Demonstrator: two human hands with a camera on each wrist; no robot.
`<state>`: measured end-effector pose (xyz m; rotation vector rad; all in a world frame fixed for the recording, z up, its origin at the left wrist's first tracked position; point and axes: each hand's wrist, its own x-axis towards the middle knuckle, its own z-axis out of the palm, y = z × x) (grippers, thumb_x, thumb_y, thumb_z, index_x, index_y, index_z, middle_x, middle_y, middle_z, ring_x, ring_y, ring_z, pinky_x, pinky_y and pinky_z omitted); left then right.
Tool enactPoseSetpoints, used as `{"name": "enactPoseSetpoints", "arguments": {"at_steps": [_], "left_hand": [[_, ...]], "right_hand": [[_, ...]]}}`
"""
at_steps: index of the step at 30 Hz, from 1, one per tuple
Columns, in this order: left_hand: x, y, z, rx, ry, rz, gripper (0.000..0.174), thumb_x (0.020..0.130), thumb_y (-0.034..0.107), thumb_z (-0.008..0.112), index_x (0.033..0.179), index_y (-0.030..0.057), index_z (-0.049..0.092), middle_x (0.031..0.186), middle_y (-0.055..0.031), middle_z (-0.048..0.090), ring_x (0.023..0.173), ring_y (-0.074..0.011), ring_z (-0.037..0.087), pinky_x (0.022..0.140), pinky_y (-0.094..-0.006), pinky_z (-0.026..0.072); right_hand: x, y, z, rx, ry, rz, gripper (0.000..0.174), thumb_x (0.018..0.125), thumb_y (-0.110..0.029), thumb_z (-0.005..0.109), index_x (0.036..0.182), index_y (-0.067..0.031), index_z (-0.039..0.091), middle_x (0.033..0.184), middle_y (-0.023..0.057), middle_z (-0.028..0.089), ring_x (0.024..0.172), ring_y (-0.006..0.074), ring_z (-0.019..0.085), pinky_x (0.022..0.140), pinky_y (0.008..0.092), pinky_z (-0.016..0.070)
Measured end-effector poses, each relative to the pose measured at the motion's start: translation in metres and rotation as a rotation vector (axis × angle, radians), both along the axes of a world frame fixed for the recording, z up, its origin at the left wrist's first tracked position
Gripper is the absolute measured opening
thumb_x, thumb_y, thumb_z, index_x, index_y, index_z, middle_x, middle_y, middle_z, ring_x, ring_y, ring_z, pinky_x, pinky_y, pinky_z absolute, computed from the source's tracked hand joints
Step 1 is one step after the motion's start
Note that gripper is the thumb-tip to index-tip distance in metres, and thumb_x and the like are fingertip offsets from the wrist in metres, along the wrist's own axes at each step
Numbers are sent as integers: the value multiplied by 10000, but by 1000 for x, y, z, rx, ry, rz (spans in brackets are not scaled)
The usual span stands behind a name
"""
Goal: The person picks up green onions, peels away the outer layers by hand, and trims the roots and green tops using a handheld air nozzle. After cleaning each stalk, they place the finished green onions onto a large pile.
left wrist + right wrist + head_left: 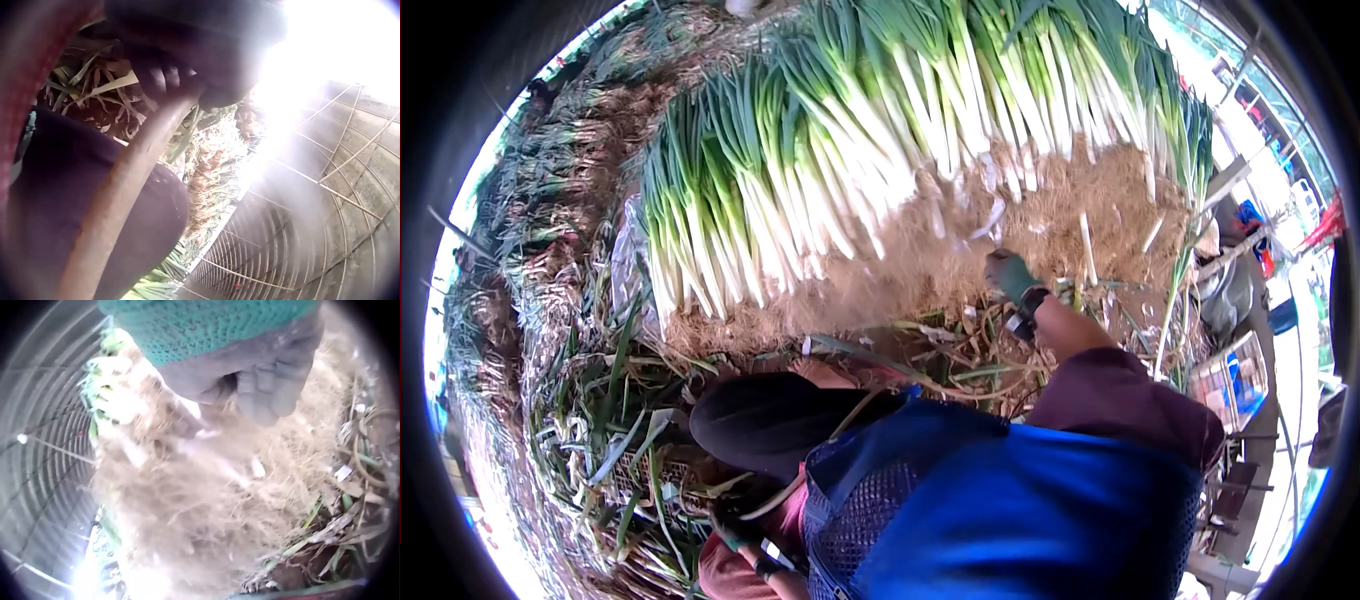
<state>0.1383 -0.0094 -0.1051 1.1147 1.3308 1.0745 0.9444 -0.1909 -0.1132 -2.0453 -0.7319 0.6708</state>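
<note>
Littered ground (975, 368), left grip (732, 528) round stick (122, 194), right grip (1010, 274) (contents unclear) curled above roots (212, 519)

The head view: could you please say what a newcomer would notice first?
Long green-and-white stalks across the top catch the eye first, brown roots below them. Next come the bright blue garment at the bottom and the gloved right hand by the roots.

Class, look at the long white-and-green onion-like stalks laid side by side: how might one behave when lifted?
The long white-and-green onion-like stalks would probably stay fairly stiff along their straight white lower parts. Their narrow green tops may droop, being thin and leafy. The tangled, hairy tan roots might snag on neighbouring ones.
</note>
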Motion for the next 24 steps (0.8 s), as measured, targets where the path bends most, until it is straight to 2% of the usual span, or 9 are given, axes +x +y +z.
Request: {"name": "enactPoseSetpoints", "arguments": {"at_steps": [3, 6, 8, 12, 15, 18, 19, 21, 24], "left_hand": [[24, -9, 26, 75, 16, 137, 307, 987, 227, 477, 1189, 6, 548, 1049, -72, 619, 949, -185, 580, 865, -332, 468], [52, -21, 69, 110, 18, 268, 299, 985, 220, 491, 1186, 5, 547, 1040, -73, 617, 938, -183, 581, 852, -330, 470], [68, -31, 96, 112, 19, 340, 295, 983, 215, 501, 1183, 4, 546, 1033, -73, 616, 930, -181, 581, 844, -329, 471], [98, -46, 147, 94, 18, 422, 286, 979, 205, 520, 1179, 2, 544, 1020, -74, 614, 915, -177, 583, 827, -327, 472], [118, -46, 167, 137, -60, 452, 282, 965, 185, 552, 1175, -2, 544, 1007, -77, 613, 897, -169, 584, 806, -312, 474], [130, -38, 164, 270, -158, 436, 290, 940, 144, 608, 1179, -4, 538, 996, -80, 619, 841, -149, 592, 741, -266, 484], [130, -34, 160, 300, -201, 315, 297, 941, 134, 606, 1194, -1, 531, 1001, -77, 619, 834, -150, 595, 736, -273, 490], [130, -30, 154, 354, -280, 83, 315, 942, 114, 602, 1225, 5, 517, 1010, -71, 620, 820, -153, 600, 725, -287, 502], [154, -40, 165, 276, -228, 189, 300, 947, 81, 585, 1232, 10, 526, 972, -53, 621, 764, -123, 582, 705, -266, 499]], "right_hand": [[-28, 78, -14, 281, -45, 252, 148, 912, -206, 592, 883, -70, 641, 750, 43, 617, 694, 169, 610, 632, 334, 503], [-81, 142, 46, 246, -35, 453, 148, 901, -222, 624, 894, -77, 651, 758, 41, 623, 686, 150, 583, 645, 321, 497], [-120, 150, 115, 140, -211, 475, 154, 900, -242, 624, 881, -91, 654, 762, 55, 639, 671, 154, 571, 650, 328, 497], [-118, 164, 138, 191, -308, 475, 190, 906, -295, 608, 945, -115, 657, 701, 94, 630, 651, 179, 592, 665, 334, 504], [-164, 167, 183, 3, -321, 537, 254, 920, -339, 604, 1030, -112, 632, 742, 106, 663, 673, 197, 633, 667, 350, 518], [-229, 182, 208, 132, -310, 716, 456, 922, -424, 601, 1208, -72, 553, 932, 170, 689, 767, 253, 676, 730, 376, 550], [-250, 192, 212, 143, -355, 807, 546, 918, -459, 601, 1271, -50, 516, 1020, 202, 683, 827, 286, 685, 774, 388, 556], [-305, 210, 210, 492, -443, 821, 644, 907, -472, 609, 1332, -11, 460, 1159, 256, 622, 979, 365, 652, 875, 423, 525], [-383, 234, 230, 816, -411, 831, 771, 890, -468, 634, 1422, 12, 350, 1312, 285, 508, 1130, 425, 576, 976, 445, 471]]}}
